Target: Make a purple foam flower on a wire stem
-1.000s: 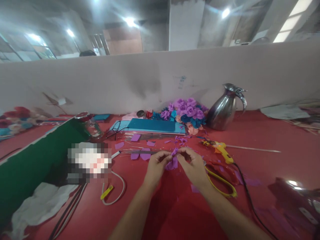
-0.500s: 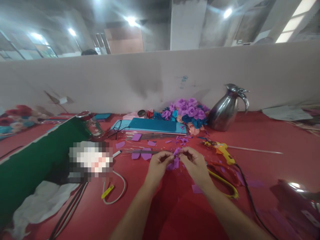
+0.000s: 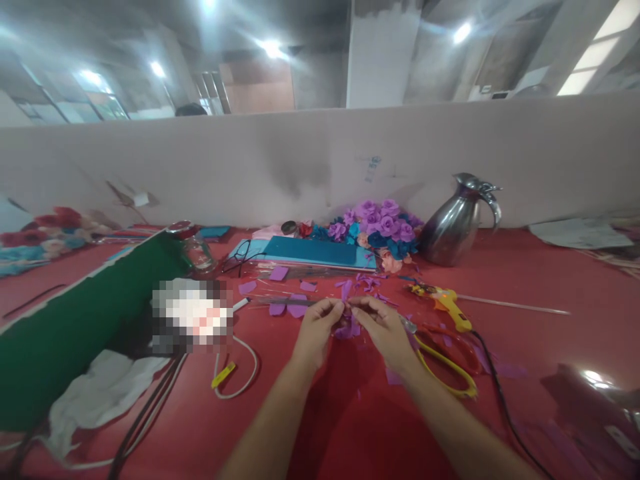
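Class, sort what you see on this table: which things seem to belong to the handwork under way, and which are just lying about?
Likely in use:
- purple paper, in left hand and right hand
- loose purple pieces
- scissors
- glue gun

Probably just lying about:
- metal jug
- glass jar
- crumpled white sheet
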A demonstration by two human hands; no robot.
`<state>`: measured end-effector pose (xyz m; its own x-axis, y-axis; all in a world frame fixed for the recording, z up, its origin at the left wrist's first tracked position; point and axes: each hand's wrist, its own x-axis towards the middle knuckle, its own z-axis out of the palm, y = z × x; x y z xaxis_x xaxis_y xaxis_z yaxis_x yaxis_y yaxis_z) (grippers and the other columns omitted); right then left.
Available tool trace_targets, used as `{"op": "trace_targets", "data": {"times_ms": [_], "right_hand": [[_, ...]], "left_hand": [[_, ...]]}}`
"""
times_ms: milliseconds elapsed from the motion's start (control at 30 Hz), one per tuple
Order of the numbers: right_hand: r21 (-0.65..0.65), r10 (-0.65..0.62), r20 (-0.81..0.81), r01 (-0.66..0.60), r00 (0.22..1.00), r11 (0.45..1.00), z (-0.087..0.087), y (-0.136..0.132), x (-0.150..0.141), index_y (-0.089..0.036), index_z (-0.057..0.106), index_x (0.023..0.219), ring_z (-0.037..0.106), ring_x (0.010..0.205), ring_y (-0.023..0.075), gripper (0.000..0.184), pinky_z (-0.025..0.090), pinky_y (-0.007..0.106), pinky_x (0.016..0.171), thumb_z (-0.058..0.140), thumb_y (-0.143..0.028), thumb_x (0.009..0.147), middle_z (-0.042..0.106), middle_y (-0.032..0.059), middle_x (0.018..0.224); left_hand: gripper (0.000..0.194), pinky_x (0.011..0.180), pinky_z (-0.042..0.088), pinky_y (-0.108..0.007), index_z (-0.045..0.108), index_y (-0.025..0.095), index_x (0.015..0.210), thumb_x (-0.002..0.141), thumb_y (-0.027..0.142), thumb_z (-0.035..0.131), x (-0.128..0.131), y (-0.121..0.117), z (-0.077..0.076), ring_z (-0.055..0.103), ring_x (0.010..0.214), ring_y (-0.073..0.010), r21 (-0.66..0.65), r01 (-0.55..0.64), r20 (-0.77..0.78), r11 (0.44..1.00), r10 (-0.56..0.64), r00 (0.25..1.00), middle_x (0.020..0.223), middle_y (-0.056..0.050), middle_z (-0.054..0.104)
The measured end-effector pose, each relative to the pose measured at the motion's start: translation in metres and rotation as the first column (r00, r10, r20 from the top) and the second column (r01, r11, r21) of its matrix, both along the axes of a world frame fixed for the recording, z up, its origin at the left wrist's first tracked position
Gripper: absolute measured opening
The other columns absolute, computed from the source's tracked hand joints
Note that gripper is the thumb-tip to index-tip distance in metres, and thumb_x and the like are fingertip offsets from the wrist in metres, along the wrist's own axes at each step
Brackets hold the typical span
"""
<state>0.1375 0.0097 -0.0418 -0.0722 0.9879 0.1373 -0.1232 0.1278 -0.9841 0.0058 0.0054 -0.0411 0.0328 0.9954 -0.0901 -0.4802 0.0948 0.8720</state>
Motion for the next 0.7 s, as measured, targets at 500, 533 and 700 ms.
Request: {"op": "trace_targets", "data": {"times_ms": [500,533,700], "right_hand": [[-0.084,0.131,-0.203,-0.151,0.970,0.985,-0.007,-0.006,-0.014,-0.022,0.073,0.078,0.057,0.066,0.0154,0.024,0.045,0.028,0.063,0.080,-0.039,0.063,0.067,-0.0001,0.071],[-0.086,0.140,-0.215,-0.161,0.967,0.983,-0.008,-0.006,-0.013,-0.022,0.072,0.077,0.056,0.066,0.0153,0.024,0.045,0.027,0.063,0.080,-0.040,0.063,0.066,-0.0003,0.070],[-0.065,0.102,-0.198,-0.117,0.975,0.991,-0.010,-0.003,-0.011,-0.021,0.068,0.077,0.053,0.073,0.0143,0.026,0.043,0.026,0.069,0.076,-0.045,0.068,0.062,-0.0010,0.076]], "left_hand": [[0.027,0.064,0.046,-0.022,0.065,0.012,0.062,0.053,0.024,0.087,-0.014,-0.009,-0.010,0.055,0.057,-0.0082,-0.078,0.204,0.232,0.976,-0.181,0.956,0.059,0.001,0.060],[0.026,0.067,0.046,-0.023,0.066,0.012,0.065,0.054,0.023,0.087,-0.014,-0.009,-0.009,0.057,0.059,-0.0086,-0.083,0.211,0.224,0.974,-0.188,0.956,0.061,0.001,0.061],[0.026,0.071,0.045,-0.024,0.072,0.015,0.074,0.055,0.026,0.086,-0.016,-0.009,-0.005,0.058,0.067,-0.0105,-0.028,0.099,0.051,0.995,-0.098,0.994,0.072,-0.001,0.066]]}}
